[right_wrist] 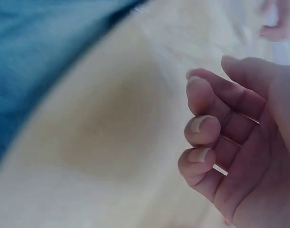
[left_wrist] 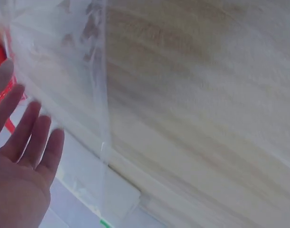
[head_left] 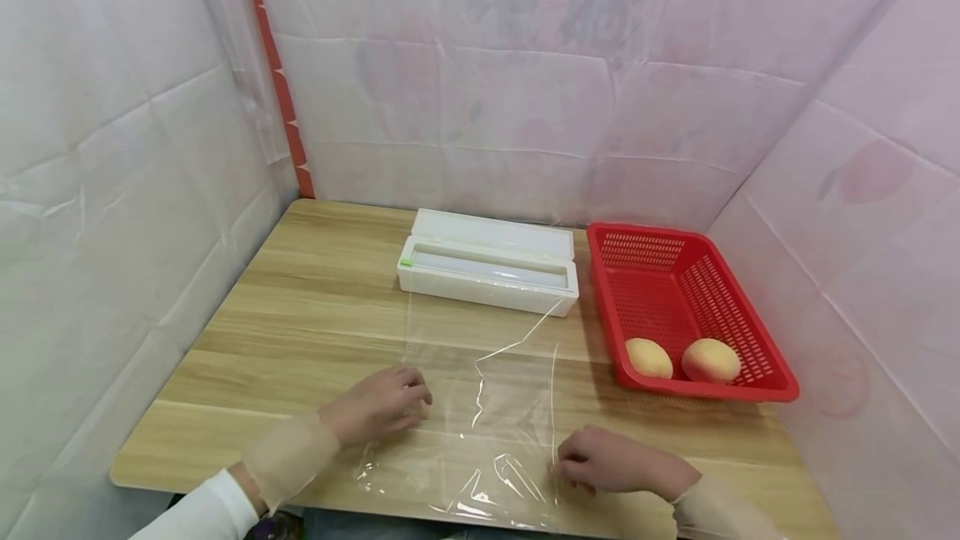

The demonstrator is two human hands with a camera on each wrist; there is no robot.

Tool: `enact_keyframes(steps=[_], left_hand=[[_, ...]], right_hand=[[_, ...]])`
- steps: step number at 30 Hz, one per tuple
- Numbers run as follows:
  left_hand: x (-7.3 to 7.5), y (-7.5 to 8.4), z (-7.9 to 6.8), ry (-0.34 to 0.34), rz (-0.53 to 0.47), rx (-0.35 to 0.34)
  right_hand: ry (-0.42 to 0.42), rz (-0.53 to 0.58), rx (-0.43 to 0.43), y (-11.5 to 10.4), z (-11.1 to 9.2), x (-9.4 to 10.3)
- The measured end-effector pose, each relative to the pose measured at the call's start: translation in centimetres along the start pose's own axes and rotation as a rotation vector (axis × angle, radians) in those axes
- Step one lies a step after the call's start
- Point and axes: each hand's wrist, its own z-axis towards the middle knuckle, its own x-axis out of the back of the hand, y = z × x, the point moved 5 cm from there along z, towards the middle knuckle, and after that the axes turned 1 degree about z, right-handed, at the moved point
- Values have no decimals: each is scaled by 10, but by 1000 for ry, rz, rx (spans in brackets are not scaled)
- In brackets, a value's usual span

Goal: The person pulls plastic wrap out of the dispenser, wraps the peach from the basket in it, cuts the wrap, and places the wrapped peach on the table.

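A sheet of clear cling film (head_left: 498, 415) runs from the white dispenser box (head_left: 483, 292) toward the table's front edge. The box's lid (head_left: 491, 233) is raised, and the film roll lies in its slot. My left hand (head_left: 382, 407) hovers by the film's left side, its fingers (left_wrist: 23, 130) loosely spread and nothing between them in the left wrist view. By the film's right edge is my right hand (head_left: 622, 465); the right wrist view shows its fingers (right_wrist: 201, 130) loosely bent, with nothing held.
A red plastic basket (head_left: 611, 327) stands at the right of the wooden table (head_left: 292, 315), with two round yellow fruits (head_left: 711, 361) at its near end. Pale sheets hang as walls (head_left: 510, 107) behind and on both sides.
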Motion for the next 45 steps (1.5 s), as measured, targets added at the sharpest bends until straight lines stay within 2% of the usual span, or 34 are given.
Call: enact_keyframes(steps=[3,7,9,13,16,20,25,31,34,38,45], left_hand=[[-8,1,2,20,15,-25],[-17,2,0,-12,-1,4],[-20,3,-1,-37,-10,24],[-25,6,-3,-95,-55,70],[-30,8,-4,-141,-59,92],[-37,10,-7,-174,-24,87],[-40,10,-8,-153,6,68],[-37,12,-9,-126,20,36],[-34,13,-9,-126,9,37],[-32,14,-8,-135,13,46],[-33,15,-8,-159,35,60]], right_hand=[[120,-18,9,-1,-9,28],[308,-40,-29,1,-24,68],[427,-89,-48,4,-31,86],[655,-220,-109,15,-42,117],[735,-288,-206,30,-47,132],[720,-339,-339,52,-46,139],[613,-387,-467,75,-42,140],[443,-281,-582,96,-33,142],[393,-242,-622,103,-31,142],[401,-240,-618,107,-32,143],[545,-241,-547,92,-41,149]])
